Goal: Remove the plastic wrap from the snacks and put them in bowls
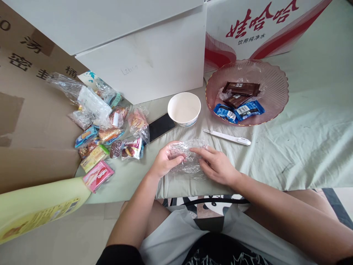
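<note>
A crinkled, clear plastic bag is spread between my hands near the table's front edge. My left hand grips its left side, with the thumb on top and the fingers partly behind the film. On the right side, my right hand is closed on the plastic, its index finger reaching across the film. Whether anything lies inside the bag I cannot make out. Just beyond my hands stands a white paper bowl. A white utility knife lies to the right of the bowl.
A pink ribbed bowl at the back right holds brown and blue packets. To the left are a dark phone, a pile of wrapped snacks and a yellow-green bottle. White boxes and a cardboard box border the table.
</note>
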Demonstrator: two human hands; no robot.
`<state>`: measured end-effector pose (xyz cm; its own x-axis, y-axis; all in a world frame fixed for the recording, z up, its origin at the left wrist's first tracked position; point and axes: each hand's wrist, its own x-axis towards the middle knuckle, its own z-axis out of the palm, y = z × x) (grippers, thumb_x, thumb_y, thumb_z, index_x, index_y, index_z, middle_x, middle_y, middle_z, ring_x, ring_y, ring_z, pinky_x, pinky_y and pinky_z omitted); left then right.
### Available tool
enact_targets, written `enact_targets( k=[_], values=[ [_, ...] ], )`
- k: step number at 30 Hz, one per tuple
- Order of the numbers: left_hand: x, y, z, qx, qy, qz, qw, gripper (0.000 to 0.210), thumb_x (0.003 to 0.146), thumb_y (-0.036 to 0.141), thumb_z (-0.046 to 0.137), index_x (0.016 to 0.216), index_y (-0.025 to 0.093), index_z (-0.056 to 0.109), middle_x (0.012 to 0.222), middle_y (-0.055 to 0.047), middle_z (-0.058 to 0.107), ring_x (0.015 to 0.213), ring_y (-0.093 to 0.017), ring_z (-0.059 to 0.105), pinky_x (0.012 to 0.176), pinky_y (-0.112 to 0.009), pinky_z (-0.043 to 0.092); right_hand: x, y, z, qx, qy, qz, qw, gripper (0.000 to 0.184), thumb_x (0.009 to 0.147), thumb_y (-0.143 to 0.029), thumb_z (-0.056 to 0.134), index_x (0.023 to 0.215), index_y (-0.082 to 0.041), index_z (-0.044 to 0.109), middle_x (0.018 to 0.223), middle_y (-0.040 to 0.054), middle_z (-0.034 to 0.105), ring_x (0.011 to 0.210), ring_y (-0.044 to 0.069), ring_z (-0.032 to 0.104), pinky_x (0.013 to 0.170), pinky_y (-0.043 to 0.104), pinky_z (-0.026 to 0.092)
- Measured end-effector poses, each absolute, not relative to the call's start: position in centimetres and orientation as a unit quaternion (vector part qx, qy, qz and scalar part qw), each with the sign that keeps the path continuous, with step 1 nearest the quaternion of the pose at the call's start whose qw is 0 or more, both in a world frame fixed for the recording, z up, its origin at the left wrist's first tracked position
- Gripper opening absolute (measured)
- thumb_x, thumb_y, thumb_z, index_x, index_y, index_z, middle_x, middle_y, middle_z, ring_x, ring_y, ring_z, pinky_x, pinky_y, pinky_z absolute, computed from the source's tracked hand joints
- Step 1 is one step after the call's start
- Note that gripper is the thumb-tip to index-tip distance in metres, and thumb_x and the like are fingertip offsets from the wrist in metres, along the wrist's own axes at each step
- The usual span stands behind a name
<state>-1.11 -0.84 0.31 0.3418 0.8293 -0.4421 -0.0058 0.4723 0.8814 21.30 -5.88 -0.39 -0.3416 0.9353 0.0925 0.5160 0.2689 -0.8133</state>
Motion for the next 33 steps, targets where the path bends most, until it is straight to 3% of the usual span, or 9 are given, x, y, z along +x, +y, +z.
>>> enact_targets(
  k=[11, 29, 33],
  values=[
    [-1.25, -0.72, 0.30, 0.435, 0.491, 0.287, 0.698, 0.063, 0.067, 0.039, 0.089, 0.118, 0.016, 0.060, 0.080, -0.004, 0.077, 0.070, -0.020, 0.074, 0.074, -0.032, 0.059, 21.35, -5.84, -0.33, -0.486, -0.743, 0.353, 0.297, 0.040, 0.094, -0.016, 0.044, 0.130, -0.023, 0.060, 0.096, 0.0062, 0.068, 0.076, 0.018, 0.064, 0.070, 0.031, 0.053],
    [-0.95, -0.76, 0.40, 0.420, 0.488, 0.304, 0.702, 0.055, 0.069, 0.048, 0.088, 0.107, 0.015, 0.067, 0.081, -0.004, 0.076, 0.068, -0.017, 0.072, 0.069, -0.027, 0.056, 21.38, -5.93, -0.84, -0.508, -0.727, 0.347, 0.305, 0.044, 0.095, -0.018, 0.042, 0.139, -0.019, 0.047, 0.107, 0.0114, 0.069, 0.092, 0.024, 0.068, 0.080, 0.039, 0.057],
    [-0.91, -0.83, 0.30, 0.418, 0.498, 0.308, 0.695, 0.050, 0.070, 0.052, 0.085, 0.100, 0.015, 0.068, 0.078, -0.004, 0.075, 0.064, -0.016, 0.070, 0.061, -0.024, 0.054, 21.39, -5.82, -0.92, -0.519, -0.700, 0.370, 0.322, 0.047, 0.094, -0.022, 0.048, 0.141, -0.021, 0.045, 0.103, 0.0084, 0.069, 0.074, 0.020, 0.065, 0.072, 0.036, 0.057]
  ],
)
